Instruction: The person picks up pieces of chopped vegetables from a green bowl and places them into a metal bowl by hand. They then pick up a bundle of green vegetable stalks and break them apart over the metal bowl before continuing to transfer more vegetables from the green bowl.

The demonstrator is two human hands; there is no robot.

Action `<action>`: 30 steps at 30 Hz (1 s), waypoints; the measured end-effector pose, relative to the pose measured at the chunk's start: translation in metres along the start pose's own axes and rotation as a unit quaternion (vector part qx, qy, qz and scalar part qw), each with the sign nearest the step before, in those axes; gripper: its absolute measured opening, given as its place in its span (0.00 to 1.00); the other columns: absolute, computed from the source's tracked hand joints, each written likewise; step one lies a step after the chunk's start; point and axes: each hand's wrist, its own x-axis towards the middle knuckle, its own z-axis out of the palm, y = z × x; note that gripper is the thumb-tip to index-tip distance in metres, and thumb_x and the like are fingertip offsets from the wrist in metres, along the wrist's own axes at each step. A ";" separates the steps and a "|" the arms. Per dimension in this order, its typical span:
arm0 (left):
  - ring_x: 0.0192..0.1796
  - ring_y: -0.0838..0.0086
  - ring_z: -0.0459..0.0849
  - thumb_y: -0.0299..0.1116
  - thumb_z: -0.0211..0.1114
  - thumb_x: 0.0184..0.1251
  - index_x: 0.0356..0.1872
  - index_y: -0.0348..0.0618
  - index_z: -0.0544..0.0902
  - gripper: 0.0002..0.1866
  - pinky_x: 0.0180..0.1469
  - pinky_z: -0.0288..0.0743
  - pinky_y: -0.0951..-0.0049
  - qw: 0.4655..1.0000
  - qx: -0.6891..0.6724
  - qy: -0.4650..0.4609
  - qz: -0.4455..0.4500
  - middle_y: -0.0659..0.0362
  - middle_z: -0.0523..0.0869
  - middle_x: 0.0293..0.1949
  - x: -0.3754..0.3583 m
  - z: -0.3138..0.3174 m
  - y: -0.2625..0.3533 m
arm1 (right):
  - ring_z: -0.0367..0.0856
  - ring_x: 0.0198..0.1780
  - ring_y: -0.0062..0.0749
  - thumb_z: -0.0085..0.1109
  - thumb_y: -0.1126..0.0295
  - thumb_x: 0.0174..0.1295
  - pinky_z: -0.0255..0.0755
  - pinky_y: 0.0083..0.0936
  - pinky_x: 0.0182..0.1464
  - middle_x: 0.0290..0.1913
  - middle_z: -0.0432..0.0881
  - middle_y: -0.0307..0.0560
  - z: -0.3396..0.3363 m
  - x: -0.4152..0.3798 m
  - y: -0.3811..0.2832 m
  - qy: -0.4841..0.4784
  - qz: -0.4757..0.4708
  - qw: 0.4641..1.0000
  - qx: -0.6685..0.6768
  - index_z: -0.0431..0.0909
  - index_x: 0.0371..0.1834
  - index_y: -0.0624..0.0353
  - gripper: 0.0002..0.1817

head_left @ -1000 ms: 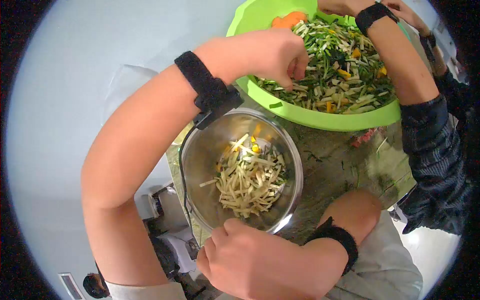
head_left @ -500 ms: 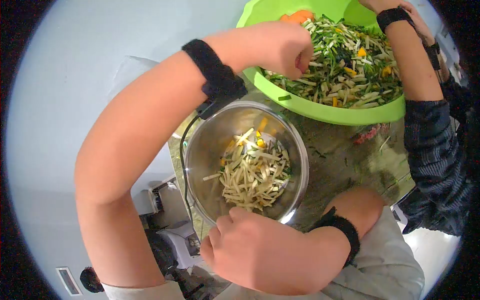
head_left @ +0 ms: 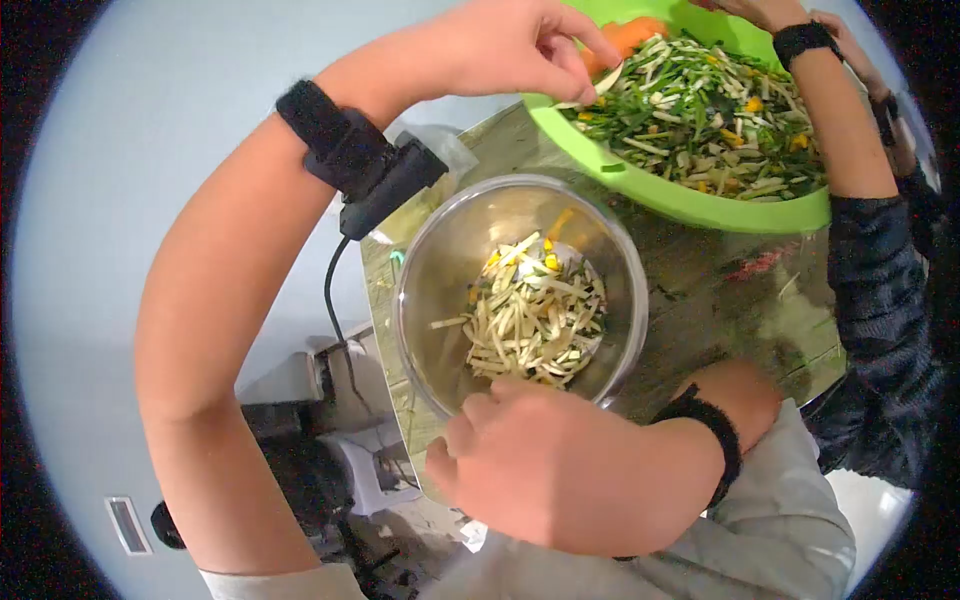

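Over the green basin's (head_left: 705,212) left rim, the left hand (head_left: 510,48) pinches a pale vegetable strip (head_left: 608,79), which looks light, slightly bendy and probably slippery, best taken mid-length between thumb and fingertip. The right hand (head_left: 550,460) lies curled at the near rim of the steel bowl (head_left: 435,280), its grip hidden. The bowl sits near the worktop's (head_left: 720,300) left edge; more room opens to its right.

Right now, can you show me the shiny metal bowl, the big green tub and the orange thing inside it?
Metal bowl (head_left: 428,282), head view: bare inner wall, left side.
Green tub (head_left: 700,210), head view: its near rim.
Orange thing (head_left: 632,36), head view: middle of its visible part.
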 end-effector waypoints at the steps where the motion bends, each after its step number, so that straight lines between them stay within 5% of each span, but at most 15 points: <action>1: 0.36 0.82 0.84 0.30 0.70 0.71 0.58 0.28 0.85 0.19 0.43 0.80 0.76 1.000 0.020 0.009 -0.009 0.61 0.91 0.35 -0.011 -0.001 0.002 | 0.82 0.37 0.34 0.62 0.66 0.55 0.74 0.28 0.41 0.31 0.81 0.42 0.003 -0.001 0.000 0.008 0.002 1.000 0.016 0.81 0.43 0.62 0.15; 7: 0.36 0.81 0.84 0.31 0.69 0.75 0.58 0.31 0.86 0.17 0.43 0.80 0.73 0.978 -0.184 0.060 -0.072 0.63 0.91 0.36 -0.072 0.010 0.010 | 0.84 0.39 0.37 0.62 0.67 0.54 0.78 0.31 0.42 0.32 0.80 0.46 -0.002 0.007 -0.001 -0.073 -0.013 0.997 0.000 0.80 0.43 0.63 0.15; 13: 0.38 0.76 0.89 0.31 0.75 0.66 0.41 0.39 0.90 0.08 0.45 0.83 0.73 0.967 -0.188 0.143 -0.099 0.61 0.92 0.36 -0.154 0.065 -0.004 | 0.83 0.36 0.35 0.61 0.66 0.56 0.78 0.30 0.41 0.32 0.80 0.45 -0.005 0.002 -0.007 -0.061 -0.027 0.998 -0.019 0.81 0.44 0.62 0.15; 14: 0.40 0.81 0.87 0.33 0.74 0.71 0.45 0.37 0.89 0.10 0.47 0.82 0.77 0.968 -0.189 0.116 -0.119 0.64 0.91 0.40 -0.168 0.078 -0.008 | 0.83 0.36 0.35 0.61 0.66 0.56 0.78 0.30 0.41 0.32 0.80 0.44 -0.004 -0.001 -0.007 -0.053 -0.040 0.998 -0.004 0.81 0.44 0.62 0.15; 17: 0.39 0.82 0.87 0.35 0.74 0.71 0.44 0.38 0.90 0.10 0.45 0.82 0.77 0.974 -0.167 0.100 -0.118 0.65 0.92 0.37 -0.183 0.137 -0.041 | 0.82 0.36 0.33 0.61 0.67 0.55 0.75 0.28 0.40 0.31 0.79 0.43 -0.001 -0.004 -0.013 -0.078 -0.063 0.995 0.018 0.81 0.42 0.61 0.14; 20: 0.37 0.83 0.87 0.34 0.71 0.73 0.44 0.40 0.90 0.09 0.41 0.81 0.76 0.979 0.023 0.099 -0.177 0.64 0.92 0.35 -0.178 0.144 -0.041 | 0.81 0.36 0.32 0.61 0.67 0.56 0.74 0.27 0.40 0.30 0.79 0.42 0.003 -0.004 -0.013 -0.091 -0.064 0.993 0.045 0.80 0.42 0.61 0.13; 27: 0.37 0.81 0.87 0.30 0.69 0.71 0.41 0.41 0.90 0.05 0.40 0.80 0.75 0.949 0.132 0.282 0.050 0.63 0.91 0.35 -0.105 0.079 -0.012 | 0.81 0.36 0.30 0.61 0.67 0.56 0.71 0.26 0.39 0.29 0.80 0.39 0.012 0.000 -0.013 -0.065 -0.027 0.997 0.010 0.81 0.41 0.61 0.12; 30: 0.34 0.75 0.85 0.30 0.70 0.69 0.46 0.38 0.91 0.09 0.40 0.80 0.72 0.962 0.127 0.213 0.118 0.58 0.90 0.31 -0.063 0.052 0.025 | 0.80 0.35 0.30 0.61 0.66 0.56 0.70 0.26 0.38 0.29 0.80 0.39 0.012 0.004 -0.011 -0.076 -0.011 0.997 0.004 0.81 0.39 0.61 0.12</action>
